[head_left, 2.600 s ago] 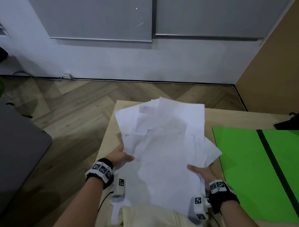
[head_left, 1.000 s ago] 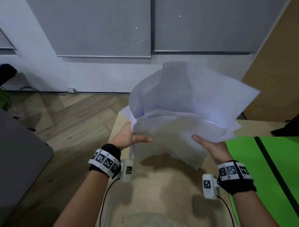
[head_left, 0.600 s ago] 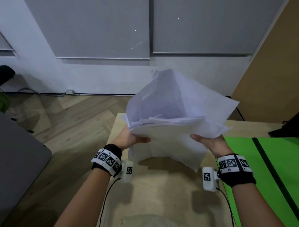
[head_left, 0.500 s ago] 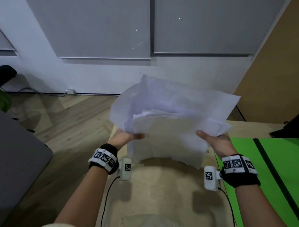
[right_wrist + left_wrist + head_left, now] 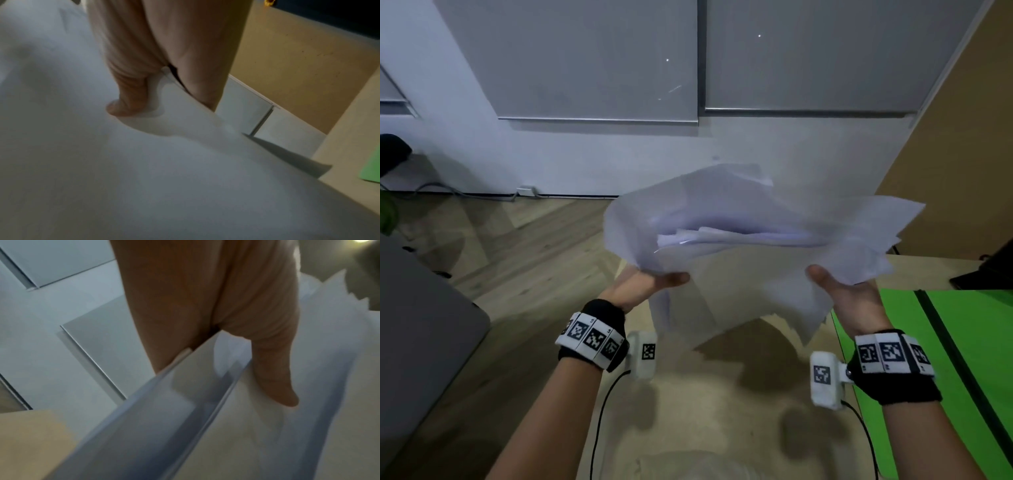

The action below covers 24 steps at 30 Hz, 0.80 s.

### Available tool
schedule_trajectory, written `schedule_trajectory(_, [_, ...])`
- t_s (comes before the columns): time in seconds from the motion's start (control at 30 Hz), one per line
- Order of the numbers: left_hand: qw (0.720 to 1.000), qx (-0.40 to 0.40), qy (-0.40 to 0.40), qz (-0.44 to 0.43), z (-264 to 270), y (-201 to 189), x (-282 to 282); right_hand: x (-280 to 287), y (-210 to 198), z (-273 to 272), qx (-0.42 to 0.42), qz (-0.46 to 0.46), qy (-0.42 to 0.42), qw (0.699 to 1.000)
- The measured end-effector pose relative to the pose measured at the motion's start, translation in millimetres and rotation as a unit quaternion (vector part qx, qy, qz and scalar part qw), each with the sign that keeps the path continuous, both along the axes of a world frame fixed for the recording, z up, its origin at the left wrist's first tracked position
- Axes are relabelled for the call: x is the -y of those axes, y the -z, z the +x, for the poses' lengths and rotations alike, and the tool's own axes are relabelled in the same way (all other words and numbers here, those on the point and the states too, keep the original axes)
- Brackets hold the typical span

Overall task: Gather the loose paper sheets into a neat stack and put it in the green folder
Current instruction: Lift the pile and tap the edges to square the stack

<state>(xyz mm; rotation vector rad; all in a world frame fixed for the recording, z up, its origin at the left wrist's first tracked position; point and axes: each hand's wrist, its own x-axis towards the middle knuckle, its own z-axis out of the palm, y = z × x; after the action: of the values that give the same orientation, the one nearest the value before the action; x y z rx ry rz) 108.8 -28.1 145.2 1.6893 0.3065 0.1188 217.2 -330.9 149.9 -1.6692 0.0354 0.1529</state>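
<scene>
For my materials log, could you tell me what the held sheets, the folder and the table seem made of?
Sheets: thin matte white paper; they curl and sag.
Green folder: smooth, probably plastic or coated card; even bright colour.
Table: pale wood-look top, possibly laminate; faint grain.

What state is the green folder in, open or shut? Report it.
Open. The green folder lies spread flat on the table, its dark spine running between two green panels. No sheets show inside; both hands hold the paper sheets above the table.
</scene>
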Motion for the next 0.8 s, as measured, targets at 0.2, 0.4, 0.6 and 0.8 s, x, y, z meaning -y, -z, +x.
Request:
schedule_trajectory(0.2, [1.0,-0.001,0.019,0.022,-3.6,12.2,3.5,2.3,14.6,-17.5,-0.012,-0.009,-0.051,0.999])
schedule_trajectory(0.4, [0.986,-0.036,0.146,0.076,10.0,-6.0,8.6,-4.7,15.2,-14.0,0.003,-0.002,-0.101,0.995])
schedule_trajectory(0.6, [0.98,-0.052,0.152,0.116,10.9,-6.0,-2.0,-9.6,19.7,-3.6,0.031,0.017,-0.09,0.995])
schedule_trajectory(0.8, [0.997,0.041,0.059,0.028,12.1,-3.3,10.7,-37.6,6.7,-7.4,0.096,0.059,-0.003,0.994])
